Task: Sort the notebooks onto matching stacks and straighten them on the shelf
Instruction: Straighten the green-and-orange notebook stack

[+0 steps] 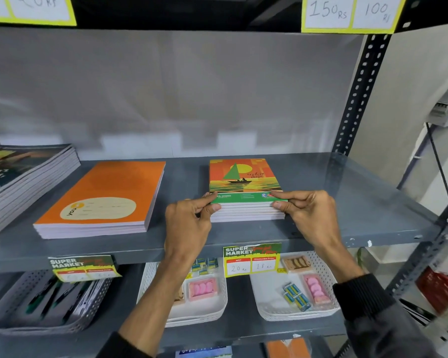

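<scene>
A stack of sailboat-cover notebooks (243, 177), orange and green, lies on the grey shelf (360, 202) right of centre. My left hand (189, 220) grips its near left corner and my right hand (308, 210) grips its near right corner, fingers over the top cover and thumbs against the page edges. To the left lies a stack of plain orange notebooks (109, 195), slightly skewed. At the far left edge sits a taller stack of dark-cover notebooks (23, 171), fanned and angled.
A black perforated upright (357, 94) bounds the shelf on the right. Price tags (251, 259) hang from the shelf's front lip. Below are a grey pen basket (0, 321) and white baskets (323, 264) with erasers and small items.
</scene>
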Tool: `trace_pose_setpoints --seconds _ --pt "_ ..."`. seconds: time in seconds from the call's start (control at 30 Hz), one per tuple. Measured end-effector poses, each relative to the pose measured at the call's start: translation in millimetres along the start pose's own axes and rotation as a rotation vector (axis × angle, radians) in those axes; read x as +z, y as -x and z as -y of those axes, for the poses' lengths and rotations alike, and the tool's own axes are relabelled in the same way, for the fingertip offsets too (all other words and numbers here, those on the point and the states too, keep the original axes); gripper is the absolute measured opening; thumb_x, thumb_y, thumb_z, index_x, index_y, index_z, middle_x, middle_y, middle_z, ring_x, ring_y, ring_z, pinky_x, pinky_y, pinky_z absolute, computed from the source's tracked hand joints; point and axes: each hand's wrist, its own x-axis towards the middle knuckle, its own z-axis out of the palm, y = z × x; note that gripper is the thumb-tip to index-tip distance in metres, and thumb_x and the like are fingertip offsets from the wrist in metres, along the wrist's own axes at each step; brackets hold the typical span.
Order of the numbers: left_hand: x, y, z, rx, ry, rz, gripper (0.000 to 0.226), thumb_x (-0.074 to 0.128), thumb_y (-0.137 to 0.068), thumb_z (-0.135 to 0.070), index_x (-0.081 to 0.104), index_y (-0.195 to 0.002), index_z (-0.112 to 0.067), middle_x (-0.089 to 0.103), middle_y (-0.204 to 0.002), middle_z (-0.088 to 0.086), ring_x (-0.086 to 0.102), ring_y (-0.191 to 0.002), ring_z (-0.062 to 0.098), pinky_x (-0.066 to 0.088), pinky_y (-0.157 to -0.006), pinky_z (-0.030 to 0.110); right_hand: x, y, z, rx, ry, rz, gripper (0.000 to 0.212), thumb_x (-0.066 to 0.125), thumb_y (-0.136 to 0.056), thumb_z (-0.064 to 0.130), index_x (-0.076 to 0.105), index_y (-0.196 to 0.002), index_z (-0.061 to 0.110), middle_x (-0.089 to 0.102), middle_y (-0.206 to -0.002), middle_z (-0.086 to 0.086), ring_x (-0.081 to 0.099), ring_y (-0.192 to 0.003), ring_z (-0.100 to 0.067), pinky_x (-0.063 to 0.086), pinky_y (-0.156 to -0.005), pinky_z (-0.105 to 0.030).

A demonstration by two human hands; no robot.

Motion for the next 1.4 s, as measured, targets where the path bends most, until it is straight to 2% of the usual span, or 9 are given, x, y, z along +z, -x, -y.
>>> trace_pose_setpoints --seconds 0.23,0.3,0.4,0.5,0.7,0.87,1.03,1.2,1.4 --pt "-4.2 -12.2 -8.8 -0.225 0.253 -0.076 0.049 0.044 -0.087 -0.071 0.073 -0.094 -0.033 0.073 -0.088 -0.015 0.071 -0.092 0.005 0.057 -0.089 0.033 -3.3 -4.3 1.4 0.136 -0.168 -0.067 0.045 0.062 -0.087 0.057 0.069 -0.123 0.030 0.073 -0.112 0.017 0.070 -0.101 -0.001 0.052 -0.089 -0.021" --pt "2.8 -25.3 -16.8 -0.395 0.409 -0.011 0.068 0.024 -0.087 -0.081 0.068 -0.108 -0.033 0.069 -0.112 -0.012 0.064 -0.114 0.016 0.047 -0.104 0.040 4.7 -16.6 5.9 0.304 -0.324 -0.066 0.047 0.046 -0.095 0.059 0.066 -0.122 0.026 0.066 -0.120 0.017 0.067 -0.097 0.003 0.047 -0.094 -0.024" --pt "18.2 -38.6 -25.3 -0.565 0.501 0.145 0.083 0.011 -0.093 -0.072 0.060 -0.135 -0.020 0.061 -0.127 -0.016 0.062 -0.114 0.006 0.042 -0.102 0.031 18.6 -30.2 16.9 0.480 -0.440 0.067 0.047 0.029 -0.101 0.057 0.064 -0.110 0.026 0.075 -0.090 0.015 0.071 -0.074 0.001 0.048 -0.082 -0.027" --pt "32.0 -39.9 -25.3 -0.625 0.496 0.226 0.079 0.007 -0.095 -0.070 0.072 -0.108 -0.029 0.076 -0.107 0.000 0.069 -0.105 0.014 0.049 -0.092 0.032 27.1 -33.8 21.9 0.536 -0.387 0.171 0.062 0.025 -0.100 0.059 0.078 -0.090 0.027 0.079 -0.094 -0.005 0.075 -0.088 -0.019 0.051 -0.089 -0.038" --pt "36.2 -40.5 -28.3 -0.688 0.500 0.206 0.055 0.012 -0.099 -0.064 0.059 -0.076 -0.045 0.064 -0.076 -0.026 0.057 -0.075 -0.007 0.039 -0.070 0.020 30.4 -35.3 22.0 0.575 -0.374 0.184 0.062 0.026 -0.100 0.059 0.075 -0.103 0.021 0.079 -0.100 -0.008 0.072 -0.100 -0.025 0.047 -0.098 -0.039" --pt "36.2 -39.3 -23.0 -0.671 0.501 0.252 0.068 0.011 -0.098 -0.066 0.070 -0.104 -0.033 0.075 -0.098 -0.011 0.068 -0.087 0.001 0.043 -0.068 0.019 28.5 -33.7 23.8 0.567 -0.387 0.215 0.060 0.028 -0.099 0.057 0.080 -0.079 0.034 0.080 -0.093 0.000 0.075 -0.090 -0.019 0.049 -0.094 -0.039" --pt "14.0 -42.2 -20.7 -0.591 0.482 0.279 0.065 0.014 -0.101 -0.061 0.071 -0.091 -0.033 0.061 -0.095 -0.024 0.065 -0.076 -0.017 0.041 -0.068 0.004 21.4 -36.1 37.0 0.519 -0.349 0.120 0.067 0.026 -0.099 0.060 0.033 -0.151 0.020 0.041 -0.149 0.005 0.050 -0.123 -0.008 0.032 -0.105 -0.026" --pt "-42.5 -58.0 -11.5 -0.443 0.411 0.228 0.070 0.014 -0.101 -0.061 0.033 -0.155 -0.021 0.033 -0.162 -0.006 0.030 -0.150 0.014 0.020 -0.118 0.029 67.5 -31.1 86.0 0.269 -0.141 0.039 0.090 0.026 -0.075 0.083 0.021 -0.153 0.040 0.025 -0.161 0.016 0.024 -0.147 -0.009 0.016 -0.119 -0.038" --pt "-115.0 -75.3 18.3 -0.325 0.325 0.179 0.067 0.019 -0.102 -0.058 0.037 -0.153 -0.018 0.034 -0.162 -0.003 0.027 -0.150 0.011 0.017 -0.124 0.031 166.7 -16.7 126.7 0.104 -0.067 0.165 0.069 0.035 -0.096 0.061 0.019 -0.156 0.030 0.024 -0.162 0.009 0.020 -0.149 -0.011 0.015 -0.113 -0.025"
